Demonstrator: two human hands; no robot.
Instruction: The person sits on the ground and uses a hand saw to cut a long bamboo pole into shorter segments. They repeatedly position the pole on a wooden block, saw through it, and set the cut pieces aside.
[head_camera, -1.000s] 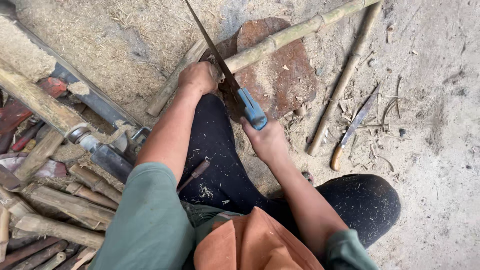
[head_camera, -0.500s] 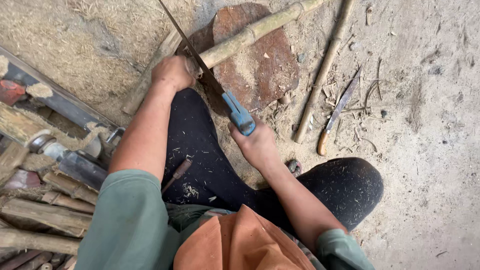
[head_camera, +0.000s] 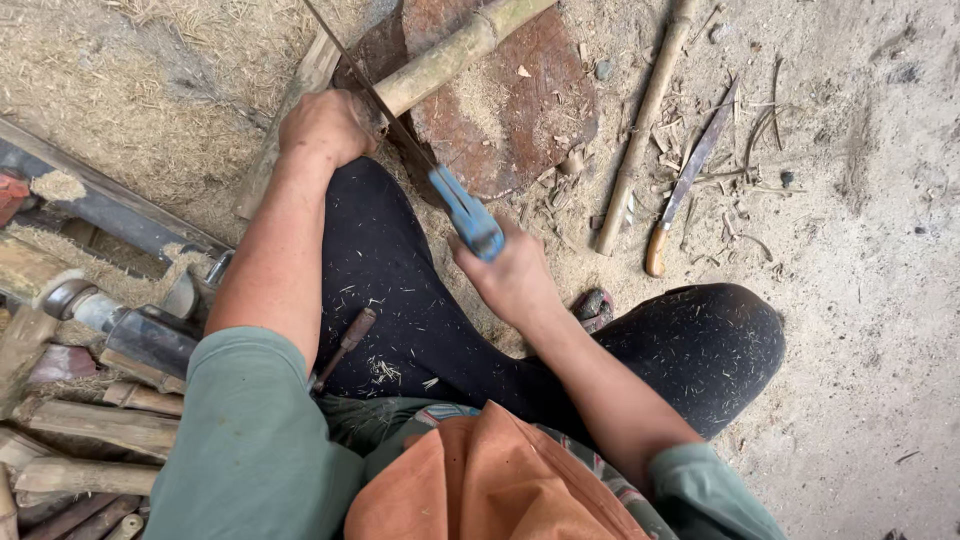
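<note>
A thick bamboo pole (head_camera: 455, 52) lies slanted across a flat reddish-brown wooden block (head_camera: 520, 120) on the ground. My left hand (head_camera: 322, 127) is closed round the pole's near end and presses it against the block. My right hand (head_camera: 512, 272) grips the blue handle of a hand saw (head_camera: 462, 212). The thin saw blade (head_camera: 365, 85) runs up and left and crosses the pole just beside my left hand. I sit on the ground with my black-trousered legs (head_camera: 400, 290) under both arms.
A thinner bamboo stick (head_camera: 640, 130) and a knife with a wooden handle (head_camera: 688, 180) lie on the dirt to the right. Wood scraps, bamboo pieces and metal tools (head_camera: 90, 400) are piled at the left. Sawdust and shavings cover the ground; a small tool handle (head_camera: 345, 345) rests on my leg.
My right hand has drawn the saw back toward me along the cut. The camera view has shifted, so the block and pole sit higher in the picture. My left hand still holds the pole.
</note>
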